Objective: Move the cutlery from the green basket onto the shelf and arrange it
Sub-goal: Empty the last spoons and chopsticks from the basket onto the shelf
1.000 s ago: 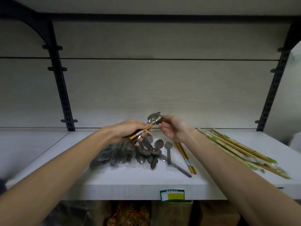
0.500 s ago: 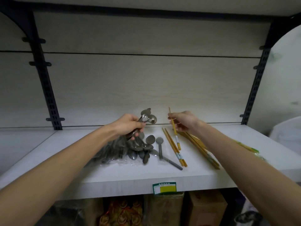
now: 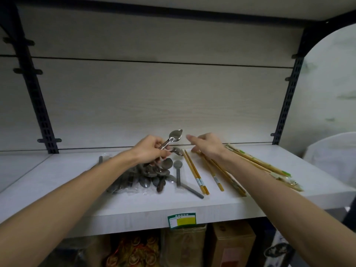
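My left hand (image 3: 152, 151) grips the handles of a few steel spoons (image 3: 175, 136), their bowls sticking up to the right above the white shelf (image 3: 63, 182). Under it lies a heap of dark spoons (image 3: 154, 176), partly on clear plastic wrap. A grey spoon (image 3: 178, 170) lies just right of the heap. My right hand (image 3: 207, 144) hovers empty with fingers extended toward the held spoons. Below it lie yellow chopsticks (image 3: 195, 173), and a loose one (image 3: 213, 174) sits beside them. The green basket is out of view.
Wrapped bamboo chopstick packs (image 3: 258, 164) lie at the shelf's right end. Dark slotted uprights (image 3: 36, 93) stand at the back left and the back right (image 3: 287, 97). A green price tag (image 3: 181, 220) hangs on the front edge. Boxes (image 3: 231, 245) and packets sit on the level below.
My right hand has let go of the yellow chopstick, which now lies on the shelf, and has swung back toward the spoons in my left hand. The view shifted left.
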The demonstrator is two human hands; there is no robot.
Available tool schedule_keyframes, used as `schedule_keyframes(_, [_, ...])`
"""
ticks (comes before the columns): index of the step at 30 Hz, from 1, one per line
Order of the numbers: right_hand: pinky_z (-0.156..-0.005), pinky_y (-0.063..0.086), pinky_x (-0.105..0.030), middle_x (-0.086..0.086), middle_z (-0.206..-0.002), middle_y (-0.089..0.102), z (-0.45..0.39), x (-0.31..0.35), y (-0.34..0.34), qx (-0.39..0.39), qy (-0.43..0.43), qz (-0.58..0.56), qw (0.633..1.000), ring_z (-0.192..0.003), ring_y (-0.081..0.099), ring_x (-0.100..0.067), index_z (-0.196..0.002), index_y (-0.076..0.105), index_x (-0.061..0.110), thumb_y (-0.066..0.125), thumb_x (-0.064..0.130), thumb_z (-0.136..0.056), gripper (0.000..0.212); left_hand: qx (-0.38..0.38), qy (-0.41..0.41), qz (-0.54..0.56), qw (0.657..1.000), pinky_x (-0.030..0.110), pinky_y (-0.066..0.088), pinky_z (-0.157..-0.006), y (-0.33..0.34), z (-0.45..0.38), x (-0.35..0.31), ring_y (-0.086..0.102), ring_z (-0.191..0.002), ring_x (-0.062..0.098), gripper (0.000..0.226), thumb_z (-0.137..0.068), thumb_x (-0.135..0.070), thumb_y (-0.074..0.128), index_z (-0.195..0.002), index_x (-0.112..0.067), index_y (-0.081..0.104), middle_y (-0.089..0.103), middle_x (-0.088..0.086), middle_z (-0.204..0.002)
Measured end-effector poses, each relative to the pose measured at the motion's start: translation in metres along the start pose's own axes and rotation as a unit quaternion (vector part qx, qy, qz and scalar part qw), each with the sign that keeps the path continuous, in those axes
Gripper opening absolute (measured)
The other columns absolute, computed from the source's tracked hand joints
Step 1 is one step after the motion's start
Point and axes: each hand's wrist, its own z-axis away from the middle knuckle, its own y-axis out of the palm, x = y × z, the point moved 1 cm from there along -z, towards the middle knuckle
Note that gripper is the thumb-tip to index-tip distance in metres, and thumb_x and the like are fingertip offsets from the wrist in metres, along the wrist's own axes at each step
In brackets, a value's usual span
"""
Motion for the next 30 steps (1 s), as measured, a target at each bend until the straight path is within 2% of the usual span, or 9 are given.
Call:
schedule_keyframes(3, [-0.059, 0.046, -0.027, 0.001, -0.088, 0.079, 0.004, 0.015, 0.016, 0.073, 0.035, -0.083, 0.993, -0.063, 0.058, -0.015, -0.105, 0.07, 0.014, 0.059, 0.058, -0.093, 0.047, -0.034, 0.033, -0.068, 0.997, 0.028, 0.049, -0.056, -0.007, 0.001, 0.004, 0.062, -0.056, 0.013, 0.009, -0.086, -0.016, 0.078, -0.091, -0.022, 0.073, 0.072, -0.002, -0.071])
schedule_keyframes(5, [-0.051, 0.037, -0.025, -0.001, -0.088, 0.079, 0.005, 0.022, 0.025, 0.1, 0.044, -0.141, 0.984, -0.054, 0.053, -0.012, -0.103, 0.072, 0.016, 0.062, 0.053, -0.093, 0.04, -0.053, 0.049, -0.12, 0.99, 0.034, 0.051, -0.065, -0.013, 0.006, 0.005, 0.063, -0.061, 0.011, 0.009, -0.082, -0.023, 0.081, -0.086, -0.026, 0.073, 0.072, -0.006, -0.071])
schedule_keyframes(10, [-0.051, 0.034, -0.022, -0.004, -0.095, 0.079, 0.004, 0.036, 0.039, 0.121, 0.037, -0.207, 0.97, -0.054, 0.059, -0.008, -0.103, 0.076, 0.013, 0.067, 0.045, -0.092, 0.035, -0.057, 0.043, -0.186, 0.98, 0.04, 0.053, -0.074, -0.027, 0.018, 0.009, 0.065, -0.071, 0.017, 0.015, -0.076, -0.031, 0.083, -0.089, -0.03, 0.074, 0.07, -0.007, -0.072])
schedule_keyframes(15, [-0.049, 0.038, -0.02, -0.004, -0.1, 0.079, 0.0, 0.044, 0.048, 0.113, 0.035, -0.275, 0.954, -0.056, 0.06, -0.007, -0.108, 0.075, 0.008, 0.073, 0.034, -0.09, 0.032, -0.078, 0.07, -0.278, 0.955, 0.037, 0.053, -0.074, -0.038, 0.027, 0.003, 0.065, -0.081, 0.019, 0.025, -0.079, -0.038, 0.08, -0.102, -0.032, 0.072, 0.071, -0.007, -0.083])
schedule_keyframes(20, [-0.047, 0.043, -0.02, -0.007, -0.101, 0.078, 0.002, 0.04, 0.046, 0.11, 0.059, -0.268, 0.955, -0.06, 0.063, -0.01, -0.108, 0.073, 0.005, 0.072, 0.023, -0.092, 0.023, -0.103, 0.052, -0.328, 0.938, 0.037, 0.054, -0.077, -0.042, 0.037, -0.001, 0.065, -0.09, 0.018, 0.023, -0.086, -0.037, 0.074, -0.108, -0.034, 0.072, 0.073, -0.011, -0.094])
schedule_keyframes(23, [-0.047, 0.05, -0.02, -0.008, -0.108, 0.074, 0.0, 0.035, 0.045, 0.093, 0.044, -0.218, 0.97, -0.065, 0.069, -0.013, -0.115, 0.069, 0.004, 0.071, 0.025, -0.094, 0.03, -0.114, 0.05, -0.38, 0.917, 0.034, 0.045, -0.07, -0.036, 0.042, -0.004, 0.065, -0.097, 0.025, 0.023, -0.091, -0.033, 0.066, -0.114, -0.032, 0.069, 0.073, -0.005, -0.1])
schedule_keyframes(26, [-0.069, 0.056, -0.028, -0.004, -0.108, 0.072, 0.003, 0.021, 0.039, 0.029, -0.034, -0.046, 0.998, -0.083, 0.07, -0.016, -0.117, 0.068, 0.011, 0.07, 0.031, -0.093, 0.032, -0.109, 0.053, -0.416, 0.901, 0.033, 0.038, -0.074, -0.024, 0.042, -0.005, 0.062, -0.11, 0.029, 0.039, -0.091, -0.028, 0.064, -0.13, -0.03, 0.062, 0.072, -0.002, -0.115])
schedule_keyframes(28, [-0.086, 0.054, -0.031, 0.001, -0.112, 0.07, 0.01, 0.009, 0.032, 0.021, -0.098, 0.114, 0.988, -0.098, 0.066, -0.016, -0.119, 0.069, 0.016, 0.069, 0.033, -0.092, 0.031, -0.1, 0.057, -0.418, 0.901, 0.034, 0.041, -0.078, -0.017, 0.04, -0.008, 0.061, -0.115, 0.028, 0.047, -0.089, -0.024, 0.065, -0.135, -0.031, 0.059, 0.07, -0.002, -0.122])
schedule_keyframes(30, [-0.085, 0.05, -0.028, 0.005, -0.116, 0.07, 0.017, -0.004, 0.027, 0.051, -0.125, 0.222, 0.965, -0.099, 0.062, -0.014, -0.119, 0.07, 0.023, 0.067, 0.035, -0.092, 0.031, -0.089, 0.06, -0.419, 0.902, 0.033, 0.043, -0.078, -0.012, 0.036, -0.013, 0.062, -0.115, 0.026, 0.048, -0.087, -0.022, 0.067, -0.134, -0.031, 0.061, 0.07, -0.004, -0.124])
